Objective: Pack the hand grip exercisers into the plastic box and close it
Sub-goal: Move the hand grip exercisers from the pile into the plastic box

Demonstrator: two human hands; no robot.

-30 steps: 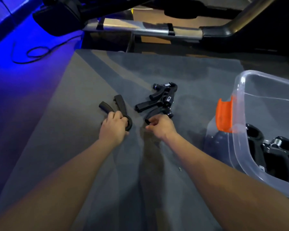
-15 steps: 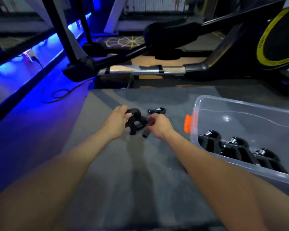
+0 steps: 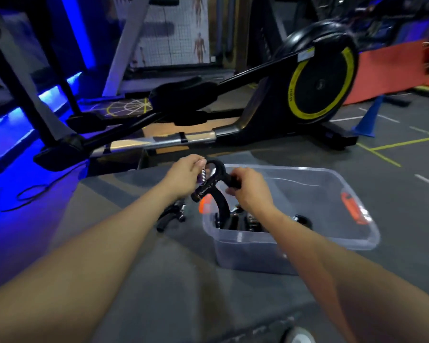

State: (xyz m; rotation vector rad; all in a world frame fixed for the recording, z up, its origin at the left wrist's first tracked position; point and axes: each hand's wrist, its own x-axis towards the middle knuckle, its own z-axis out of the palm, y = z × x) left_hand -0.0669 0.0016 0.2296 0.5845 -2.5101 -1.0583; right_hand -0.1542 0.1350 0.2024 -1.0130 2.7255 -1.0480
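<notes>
A black hand grip exerciser (image 3: 217, 186) with a metal spring is held up over the left end of the clear plastic box (image 3: 332, 240). My left hand (image 3: 186, 174) pinches it at the spring end, and my right hand (image 3: 249, 190) grips one of its handles. Several black exercisers (image 3: 243, 221) lie inside the box, partly hidden by my right arm. Another black exerciser (image 3: 171, 215) lies on the grey mat left of the box. The box has orange latches (image 3: 354, 209) at both ends and stands without a lid.
A black elliptical trainer (image 3: 317, 85) with a yellow-ringed wheel stands behind the grey mat (image 3: 159, 280). A black cable (image 3: 30, 194) lies on the blue-lit floor at left. A blue cone (image 3: 368, 117) stands far right.
Both hands have lifted an exerciser off the mat and carried it right, over the box's left end. The camera view has tilted up and to the right.
</notes>
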